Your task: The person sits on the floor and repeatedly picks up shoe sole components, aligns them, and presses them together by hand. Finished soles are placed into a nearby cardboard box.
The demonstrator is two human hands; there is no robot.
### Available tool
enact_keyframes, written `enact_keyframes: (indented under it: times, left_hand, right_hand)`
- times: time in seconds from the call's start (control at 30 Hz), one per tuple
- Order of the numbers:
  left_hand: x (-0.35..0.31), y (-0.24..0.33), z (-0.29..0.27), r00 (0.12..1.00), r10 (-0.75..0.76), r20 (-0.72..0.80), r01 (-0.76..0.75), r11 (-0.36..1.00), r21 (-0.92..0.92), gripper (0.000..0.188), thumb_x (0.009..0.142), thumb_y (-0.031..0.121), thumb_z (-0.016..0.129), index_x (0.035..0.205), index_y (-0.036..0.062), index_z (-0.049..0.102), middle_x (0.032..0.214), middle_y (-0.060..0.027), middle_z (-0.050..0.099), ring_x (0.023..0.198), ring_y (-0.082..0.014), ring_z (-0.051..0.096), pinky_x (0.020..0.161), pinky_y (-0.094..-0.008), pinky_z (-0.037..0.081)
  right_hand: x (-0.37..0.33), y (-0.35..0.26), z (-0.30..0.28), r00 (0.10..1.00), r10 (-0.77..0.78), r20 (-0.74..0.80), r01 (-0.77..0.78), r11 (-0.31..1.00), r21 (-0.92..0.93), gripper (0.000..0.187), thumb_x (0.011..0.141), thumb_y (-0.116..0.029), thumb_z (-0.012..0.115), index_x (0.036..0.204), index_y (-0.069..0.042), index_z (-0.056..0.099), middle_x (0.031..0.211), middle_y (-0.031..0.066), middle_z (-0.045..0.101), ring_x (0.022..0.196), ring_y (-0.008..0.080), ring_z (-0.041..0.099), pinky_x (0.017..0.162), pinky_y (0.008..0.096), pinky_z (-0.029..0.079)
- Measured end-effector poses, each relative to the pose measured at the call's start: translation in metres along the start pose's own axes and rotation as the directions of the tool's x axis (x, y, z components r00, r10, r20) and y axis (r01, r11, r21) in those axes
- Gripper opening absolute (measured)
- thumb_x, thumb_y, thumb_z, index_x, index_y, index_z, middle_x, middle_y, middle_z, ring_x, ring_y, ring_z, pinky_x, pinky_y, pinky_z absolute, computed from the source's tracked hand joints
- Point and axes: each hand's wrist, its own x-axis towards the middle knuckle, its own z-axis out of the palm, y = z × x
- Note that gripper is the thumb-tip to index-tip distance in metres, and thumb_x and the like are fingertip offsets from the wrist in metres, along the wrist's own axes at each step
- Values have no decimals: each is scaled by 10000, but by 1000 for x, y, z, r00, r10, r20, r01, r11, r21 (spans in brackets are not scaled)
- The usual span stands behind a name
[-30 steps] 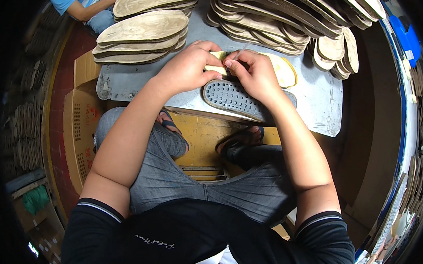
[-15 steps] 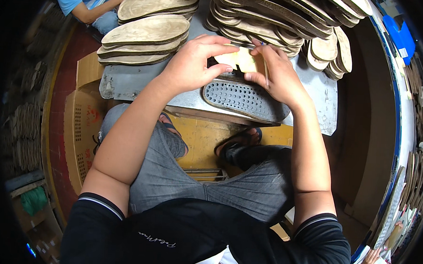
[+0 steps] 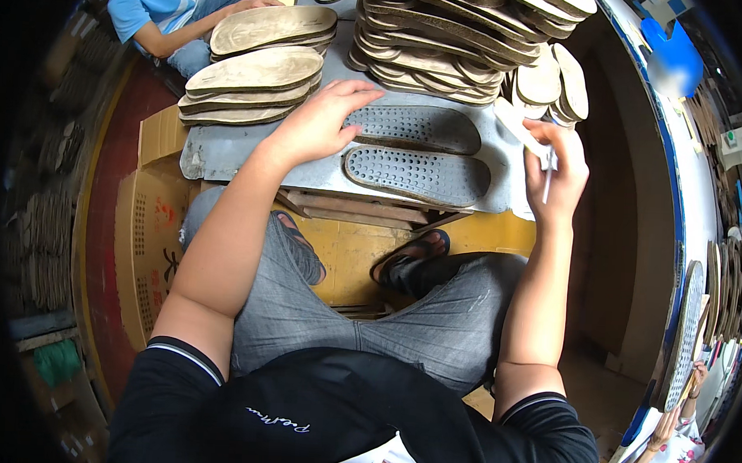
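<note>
Two grey shoe soles dotted with holes lie side by side on the table, a far sole (image 3: 425,128) and a near sole (image 3: 419,174). At the left end of the far one is my left hand (image 3: 313,125), its fingers and thumb apart around that end. Whether it presses on the sole I cannot tell. Off to the right of both soles, my right hand (image 3: 563,165) is closed on a pale flat piece (image 3: 512,122), seen almost edge-on. A thin white pen-like stick (image 3: 548,180) also sticks out of this hand.
Beige insoles (image 3: 254,73) are stacked at the left, with a taller stack (image 3: 446,36) at the back and a few more (image 3: 539,82) to its right. A cardboard box (image 3: 147,246) stands left of the table (image 3: 225,155). Another person (image 3: 161,11) sits at the far left.
My hands have come apart. The pale yellowish piece left my left hand and moved right in my right hand, uncovering the far sole.
</note>
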Motion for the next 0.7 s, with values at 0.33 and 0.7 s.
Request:
enact_keyframes:
  times: [0.33,0.7]
  left_hand:
    - [37,1,15,950,34,311,-64,994,86,1086,851,-23,893,1832,154,462,1792,-194,553,1630,-438,526,1371,-497,467]
    - [-33,35,-35,951,-301,72,296,953,71,914,930,350,946,1727,71,595,1419,-268,789,1315,-485,748,1160,-530,608]
  right_hand:
    - [-80,32,8,925,378,43,-333,860,-386,330,934,-48,876,1252,-90,797,1081,178,820,1025,409,805,905,510,645]
    - [-74,-88,61,689,-135,712,184,983,9,970,742,-248,1076,1561,-51,594,1692,214,636,1516,590,560,1296,579,510]
